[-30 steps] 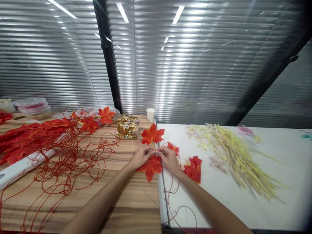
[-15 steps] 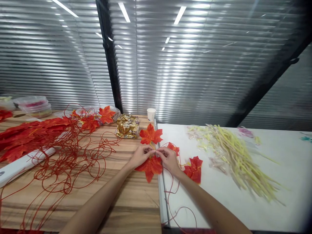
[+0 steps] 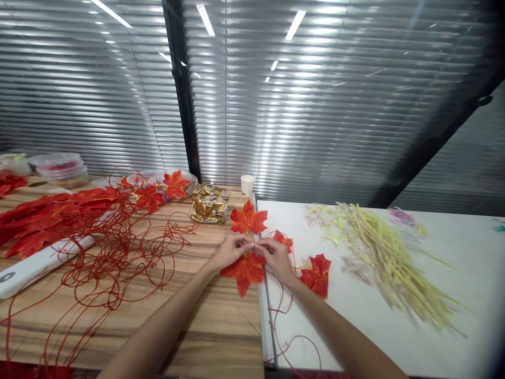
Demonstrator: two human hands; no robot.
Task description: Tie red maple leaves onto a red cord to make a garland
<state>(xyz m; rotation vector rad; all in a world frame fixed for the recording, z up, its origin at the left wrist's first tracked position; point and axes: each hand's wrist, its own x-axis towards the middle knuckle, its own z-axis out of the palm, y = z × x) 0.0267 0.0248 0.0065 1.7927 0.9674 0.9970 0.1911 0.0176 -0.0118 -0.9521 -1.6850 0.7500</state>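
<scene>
My left hand (image 3: 231, 251) and my right hand (image 3: 276, 257) meet fingertip to fingertip over the seam between a wooden table (image 3: 197, 326) and a white table (image 3: 394, 337). Both pinch the thin stem of a red-orange maple leaf (image 3: 248, 219) that stands just beyond my fingers. A second leaf (image 3: 244, 272) lies under my hands, a small one (image 3: 284, 240) sits behind my right hand, and another (image 3: 317, 275) lies right of my right wrist. A thin red wire (image 3: 290, 337) runs from the leaves toward the near edge.
A tangle of red wire (image 3: 114, 258) and a heap of red leaves (image 3: 43, 221) cover the wooden table's left. A gold foil bag (image 3: 208, 203), a paper cup (image 3: 247, 185) and plastic tubs (image 3: 59, 168) stand behind. Yellow stems (image 3: 386, 258) lie on the white table.
My hands stay together on the leaf stem, fingers shifting slightly. The view has shifted a little rightward; nothing else on the tables has moved.
</scene>
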